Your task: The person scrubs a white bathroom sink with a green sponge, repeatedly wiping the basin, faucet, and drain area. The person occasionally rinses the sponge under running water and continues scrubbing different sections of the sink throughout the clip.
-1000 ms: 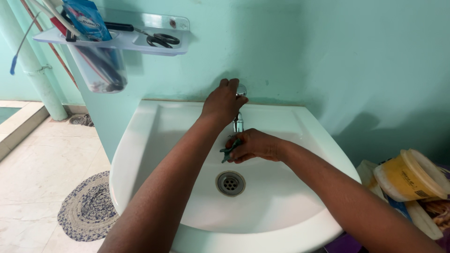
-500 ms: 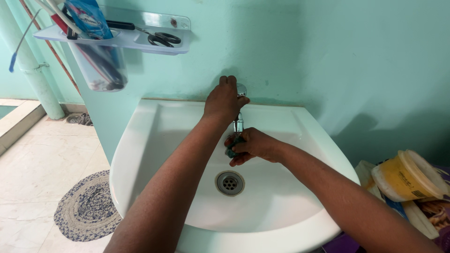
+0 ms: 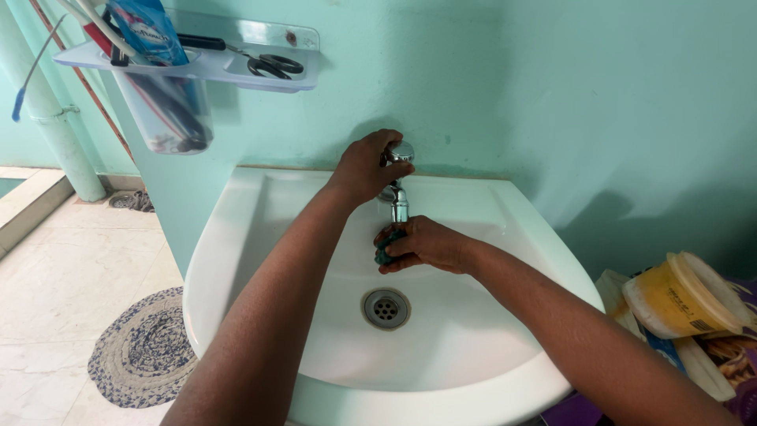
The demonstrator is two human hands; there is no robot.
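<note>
**Hands at the wash basin tap**

Head view. The white basin [image 3: 236, 260] holds no standing water that can be seen; its round metal drain [image 3: 385, 308] lies bare at the bottom. High on the wall, a pale shelf [image 3: 260, 75] carries black-handled scissors [image 3: 272, 65], and its clear cup [image 3: 165, 118] holds toothbrushes and a blue tube [image 3: 146, 31], all leaning. At the right edge a yellow lidded tub [image 3: 682, 296] lies tilted on a pile of packets. On the tiled floor to the left sit a round braided mat [image 3: 142, 359] and a pale pipe [image 3: 47, 110] running up the wall.

The left hand [image 3: 363, 170] reaches across the basin to the chrome tap [image 3: 400, 154], fingers wrapped around its knob; the forearm hides much of the basin's middle. The right hand [image 3: 426, 244] is just below the spout, above the drain, fingers clamped on a small dark green wad [image 3: 385, 251]. The wad looks crumpled and mostly hidden in the fist; what it is made of cannot be told.
</note>
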